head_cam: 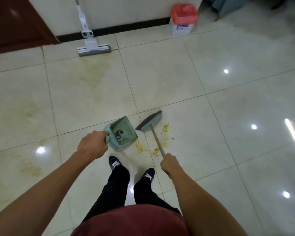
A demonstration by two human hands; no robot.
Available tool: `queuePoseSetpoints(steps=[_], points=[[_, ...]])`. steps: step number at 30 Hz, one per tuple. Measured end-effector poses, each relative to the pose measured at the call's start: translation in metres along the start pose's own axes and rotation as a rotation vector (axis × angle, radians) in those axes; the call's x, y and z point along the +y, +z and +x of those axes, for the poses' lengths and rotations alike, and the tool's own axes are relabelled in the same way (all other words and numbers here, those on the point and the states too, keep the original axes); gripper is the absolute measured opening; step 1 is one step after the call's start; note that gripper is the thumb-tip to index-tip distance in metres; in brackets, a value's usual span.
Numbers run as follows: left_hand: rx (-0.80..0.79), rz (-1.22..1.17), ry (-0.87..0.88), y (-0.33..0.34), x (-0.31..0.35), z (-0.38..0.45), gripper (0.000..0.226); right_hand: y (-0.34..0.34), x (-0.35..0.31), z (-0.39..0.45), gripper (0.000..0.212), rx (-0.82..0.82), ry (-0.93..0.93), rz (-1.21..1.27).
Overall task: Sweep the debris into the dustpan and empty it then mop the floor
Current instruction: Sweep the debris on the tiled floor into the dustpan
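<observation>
While the left hand (92, 145) grips the dustpan (122, 133), the right hand (169, 163), gripping the broom (150, 122), should draw short strokes through the yellow debris (153, 147) toward the pan's lip.

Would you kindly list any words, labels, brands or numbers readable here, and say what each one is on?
White box lined with a red bag: blue print, too blurred to read with certainty.
Mop against the wall: faint marks on the handle, too small to read.
Shoes: white markings, no readable text.
Dustpan and broom: no text visible.
</observation>
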State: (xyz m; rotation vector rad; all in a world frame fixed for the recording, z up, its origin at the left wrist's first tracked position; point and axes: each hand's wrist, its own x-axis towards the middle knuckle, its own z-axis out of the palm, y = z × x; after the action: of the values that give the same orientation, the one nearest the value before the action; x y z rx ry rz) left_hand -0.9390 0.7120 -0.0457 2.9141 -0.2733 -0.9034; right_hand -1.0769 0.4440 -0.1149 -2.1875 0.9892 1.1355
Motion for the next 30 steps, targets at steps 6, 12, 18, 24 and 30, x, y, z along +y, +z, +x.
queuePoseSetpoints(steps=[6,12,18,24,30], points=[[0.014,0.014,0.029,0.007,0.028,-0.012,0.027,0.008,0.048,-0.023,0.025,-0.021,0.024,0.067],[0.04,0.014,0.036,0.012,0.039,-0.032,0.021,0.018,0.08,-0.038,0.03,0.036,0.039,0.141],[0.05,0.008,-0.006,0.014,0.041,-0.051,0.021,0.004,0.066,-0.014,0.029,0.11,-0.049,0.319],[0.036,0.037,-0.038,0.024,0.042,-0.076,0.018,-0.022,0.053,0.019,0.027,-0.015,-0.036,0.496],[0.026,0.064,-0.031,0.034,0.031,-0.09,0.019,0.002,0.06,0.019,0.027,-0.108,-0.018,0.376]])
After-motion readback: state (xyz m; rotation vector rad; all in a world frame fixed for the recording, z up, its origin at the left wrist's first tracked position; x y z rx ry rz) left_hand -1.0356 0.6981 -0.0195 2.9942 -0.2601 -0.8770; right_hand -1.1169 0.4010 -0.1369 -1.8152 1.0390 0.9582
